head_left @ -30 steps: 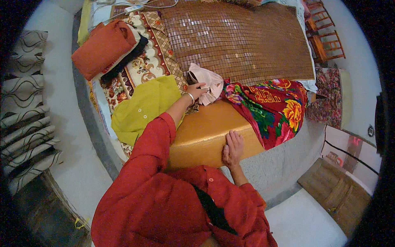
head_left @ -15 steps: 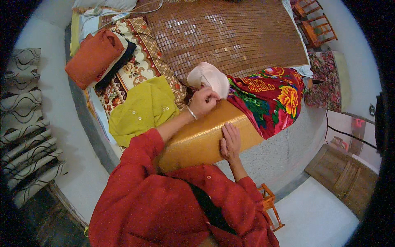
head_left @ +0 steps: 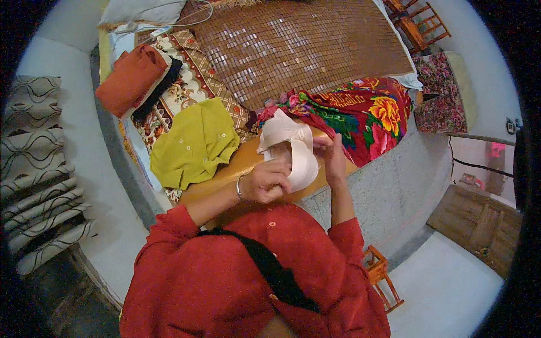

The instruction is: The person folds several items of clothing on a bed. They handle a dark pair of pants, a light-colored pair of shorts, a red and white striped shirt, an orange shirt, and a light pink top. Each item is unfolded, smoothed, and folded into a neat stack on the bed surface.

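Observation:
A pale pink bra [head_left: 306, 167] with moulded cups is held up in front of my chest, above the golden-brown padded surface [head_left: 243, 160]. My left hand [head_left: 267, 181], with a bracelet at the wrist, has its fingers curled on the near left edge of the bra. On the far right edge, my right hand [head_left: 332, 159] pinches the fabric between thumb and fingers. A yellow-green buttoned garment [head_left: 194, 143] lies left of the bra. Just beyond my right hand spreads a red flowered cloth [head_left: 360, 112].
A brown tile mat [head_left: 304, 48] covers the bed behind. Folded rust-coloured clothes [head_left: 131, 79] rest on a patterned pillow [head_left: 191, 73] at the left. A small wooden stool [head_left: 378, 270] stands on the floor near my right elbow. A patterned curtain [head_left: 36, 163] hangs at far left.
The bra has come up off the bed toward my chest. My right hand has lifted from the golden-brown surface and now grips the bra's right edge; my left hand has drawn nearer to me.

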`<state>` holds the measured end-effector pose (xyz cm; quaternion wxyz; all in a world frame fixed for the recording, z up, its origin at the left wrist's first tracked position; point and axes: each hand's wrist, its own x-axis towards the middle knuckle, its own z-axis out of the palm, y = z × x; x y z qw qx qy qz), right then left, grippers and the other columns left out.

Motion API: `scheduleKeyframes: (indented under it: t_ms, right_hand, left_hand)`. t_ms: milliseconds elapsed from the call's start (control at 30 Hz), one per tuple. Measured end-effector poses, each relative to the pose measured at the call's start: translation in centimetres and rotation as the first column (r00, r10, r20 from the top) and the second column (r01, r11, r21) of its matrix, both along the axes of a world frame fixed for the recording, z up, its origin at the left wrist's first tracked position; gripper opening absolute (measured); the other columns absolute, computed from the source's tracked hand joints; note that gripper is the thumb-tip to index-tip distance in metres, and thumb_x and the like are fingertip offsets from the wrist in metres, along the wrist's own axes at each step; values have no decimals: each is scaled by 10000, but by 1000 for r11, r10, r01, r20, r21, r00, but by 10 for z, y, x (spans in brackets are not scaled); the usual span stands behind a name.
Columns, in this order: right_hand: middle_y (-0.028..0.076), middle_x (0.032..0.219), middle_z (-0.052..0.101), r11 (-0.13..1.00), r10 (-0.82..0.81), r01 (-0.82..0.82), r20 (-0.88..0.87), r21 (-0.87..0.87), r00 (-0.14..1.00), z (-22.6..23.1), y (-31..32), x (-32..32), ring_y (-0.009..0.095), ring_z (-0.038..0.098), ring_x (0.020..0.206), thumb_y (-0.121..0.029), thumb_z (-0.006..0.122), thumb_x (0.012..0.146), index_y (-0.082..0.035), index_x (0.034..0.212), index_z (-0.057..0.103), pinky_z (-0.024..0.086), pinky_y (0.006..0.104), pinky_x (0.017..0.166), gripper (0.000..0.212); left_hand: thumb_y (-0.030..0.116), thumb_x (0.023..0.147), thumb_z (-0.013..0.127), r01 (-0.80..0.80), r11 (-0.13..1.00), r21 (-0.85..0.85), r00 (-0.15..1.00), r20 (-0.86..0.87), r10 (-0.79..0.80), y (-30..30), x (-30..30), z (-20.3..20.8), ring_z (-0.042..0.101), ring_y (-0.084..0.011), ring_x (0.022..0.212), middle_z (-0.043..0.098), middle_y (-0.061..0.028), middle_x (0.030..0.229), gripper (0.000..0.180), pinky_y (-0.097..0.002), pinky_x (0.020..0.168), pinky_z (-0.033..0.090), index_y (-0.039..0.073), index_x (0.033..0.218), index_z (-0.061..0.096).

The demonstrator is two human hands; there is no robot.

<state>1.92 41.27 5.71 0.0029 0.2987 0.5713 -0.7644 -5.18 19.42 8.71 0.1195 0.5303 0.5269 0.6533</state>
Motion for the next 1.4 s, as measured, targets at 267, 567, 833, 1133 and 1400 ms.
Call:
scheduleKeyframes:
  t_ms: [267,567,833,1133,1400]
  right_hand:
    - [34,884,639,954,295,-299,-102,-18,950,27,-14,-9,89,584,747,-156,617,839,-3,964,629,475,242,653,199]
    - [40,891,641,651,709,-407,-322,641,627,92,-13,1,132,581,774,-120,599,841,-4,937,637,459,274,687,155]
    - [93,796,649,549,789,-268,-384,792,481,134,-11,13,215,605,716,-116,598,827,-28,909,641,454,309,662,128]
    - [94,813,638,513,799,-130,-418,848,432,151,-12,4,247,608,735,-143,647,763,-86,881,656,479,337,660,132]
    - [77,854,601,541,766,-347,-279,766,579,120,-6,3,140,568,737,-71,713,690,-21,935,598,462,263,656,275]
  left_hand:
    - [-5,629,579,-159,977,-145,967,-221,125,-13,26,17,536,-289,881,527,-102,899,238,-385,833,443,75,854,584]
    - [312,610,779,-576,772,-270,769,-499,399,9,23,66,332,-358,1238,372,-138,1327,780,-494,1038,223,65,1253,412]
    - [250,672,745,-524,799,-295,830,-386,402,26,37,84,523,-312,1059,556,-115,1120,577,-470,910,390,87,1158,481]
    - [129,755,664,-576,730,-368,817,-281,503,29,46,89,619,-262,874,622,-124,972,371,-330,757,489,40,1092,537]
    - [103,757,634,-724,594,-349,689,-328,647,8,43,94,621,-289,778,625,-141,885,242,-330,690,494,34,985,591]
